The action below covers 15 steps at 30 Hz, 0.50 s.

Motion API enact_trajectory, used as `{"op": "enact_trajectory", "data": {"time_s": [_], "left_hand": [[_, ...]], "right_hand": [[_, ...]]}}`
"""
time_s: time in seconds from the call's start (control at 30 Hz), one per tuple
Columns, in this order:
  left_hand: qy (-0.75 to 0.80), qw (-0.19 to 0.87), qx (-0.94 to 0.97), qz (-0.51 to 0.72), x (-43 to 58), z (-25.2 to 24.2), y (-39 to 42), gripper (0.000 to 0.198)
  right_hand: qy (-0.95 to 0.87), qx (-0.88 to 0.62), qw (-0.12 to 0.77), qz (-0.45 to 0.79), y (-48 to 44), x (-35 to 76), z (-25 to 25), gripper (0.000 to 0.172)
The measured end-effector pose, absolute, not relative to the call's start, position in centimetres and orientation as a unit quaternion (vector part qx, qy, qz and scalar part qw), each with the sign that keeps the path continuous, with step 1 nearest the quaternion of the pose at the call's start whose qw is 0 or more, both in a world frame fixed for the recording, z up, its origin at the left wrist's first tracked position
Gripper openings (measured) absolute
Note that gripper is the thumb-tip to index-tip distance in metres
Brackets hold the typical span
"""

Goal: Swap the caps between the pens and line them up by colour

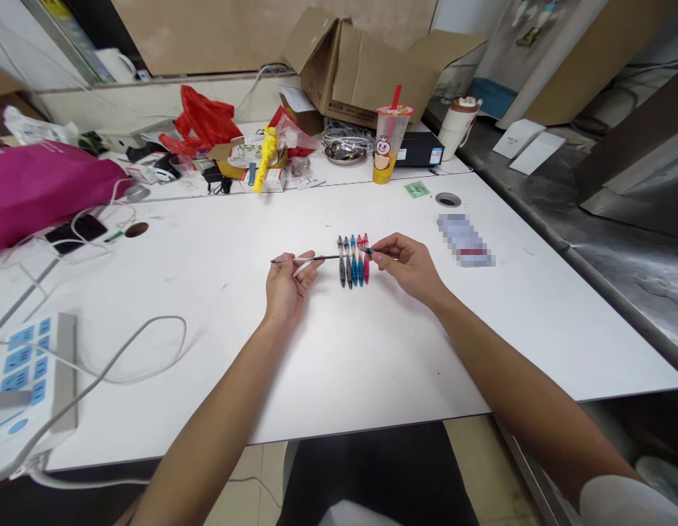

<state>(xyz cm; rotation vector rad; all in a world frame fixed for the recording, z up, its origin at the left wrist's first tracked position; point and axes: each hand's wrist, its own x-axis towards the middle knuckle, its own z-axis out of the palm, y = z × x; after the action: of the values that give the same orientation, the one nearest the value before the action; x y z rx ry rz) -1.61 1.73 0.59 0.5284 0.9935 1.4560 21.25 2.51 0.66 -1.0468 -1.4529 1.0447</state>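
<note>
My left hand and my right hand both pinch a slim clear pen refill, holding it level above the white table. Its dark tip sticks out to the left of my left fingers, and its other end sits in my right fingertips. The refill passes over a row of several retractable pens in black, blue and red, which lie side by side on the tabletop between my hands. Their middle parts are partly hidden behind the refill.
A blurred white packet lies to the right. A power strip with a white cable sits at the near left. Beyond the table stand a drink cup, a cardboard box, a magenta bag and assorted clutter.
</note>
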Motion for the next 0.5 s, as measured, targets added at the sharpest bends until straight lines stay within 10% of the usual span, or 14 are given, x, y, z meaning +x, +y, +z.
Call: {"op": "enact_trajectory", "data": {"time_s": [0.5], "left_hand": [[0.368,0.62,0.307,0.621,-0.6,0.6,0.8,0.02]], "right_hand": [[-0.608,-0.505,0.443,0.422,1.6,19.0,-0.3,0.044]]}}
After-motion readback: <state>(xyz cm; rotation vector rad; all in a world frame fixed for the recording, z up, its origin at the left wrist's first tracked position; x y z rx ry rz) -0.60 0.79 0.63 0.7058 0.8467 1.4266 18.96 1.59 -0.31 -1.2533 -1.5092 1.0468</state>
